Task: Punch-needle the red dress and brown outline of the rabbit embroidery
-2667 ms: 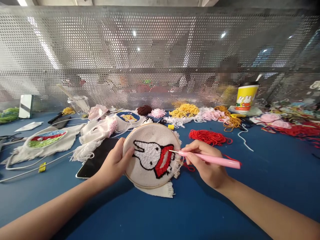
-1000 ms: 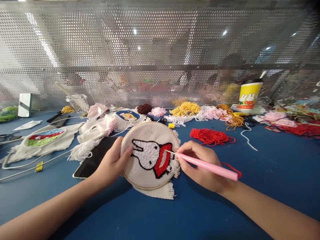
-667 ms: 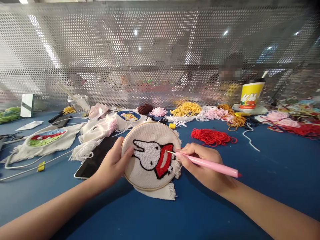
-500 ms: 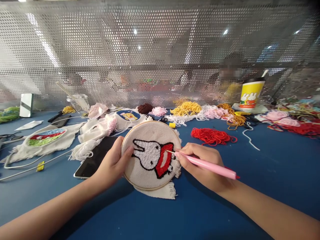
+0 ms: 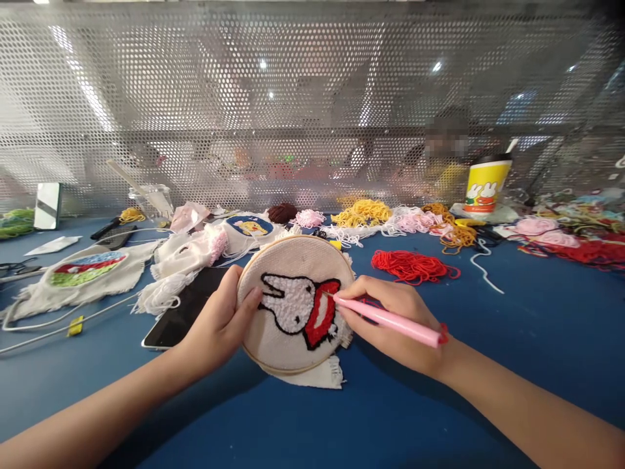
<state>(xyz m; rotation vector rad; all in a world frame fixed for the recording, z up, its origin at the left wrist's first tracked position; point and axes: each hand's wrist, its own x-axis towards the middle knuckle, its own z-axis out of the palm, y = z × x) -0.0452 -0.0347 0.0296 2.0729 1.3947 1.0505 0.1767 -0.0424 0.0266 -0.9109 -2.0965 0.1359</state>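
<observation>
My left hand (image 5: 229, 312) grips the left rim of a round embroidery hoop (image 5: 278, 260), its thumb on top of the cloth. Stretched in the hoop is cream fabric with a white rabbit in a red garment, outlined in black; a bare pale strip shows within the red. Pinched in my right hand (image 5: 385, 312) is a pink punch needle (image 5: 390, 320), red yarn at its back end. Its metal tip meets the fabric at the upper part of the red area. Fringed cloth (image 5: 317, 376) hangs below the hoop.
A black phone (image 5: 176, 319) lies left of the hoop, near white yarn (image 5: 163, 293) and another worked cloth (image 5: 88, 268). Red yarn (image 5: 413, 266) lies to the right. Behind are yellow yarn (image 5: 361, 213), a yellow cup (image 5: 487, 185) and a perforated metal screen (image 5: 312, 85).
The needle has gone in closer to the fabric, and its back end has swung left and slightly down. My right hand has shifted a little left. My left hand keeps its hold.
</observation>
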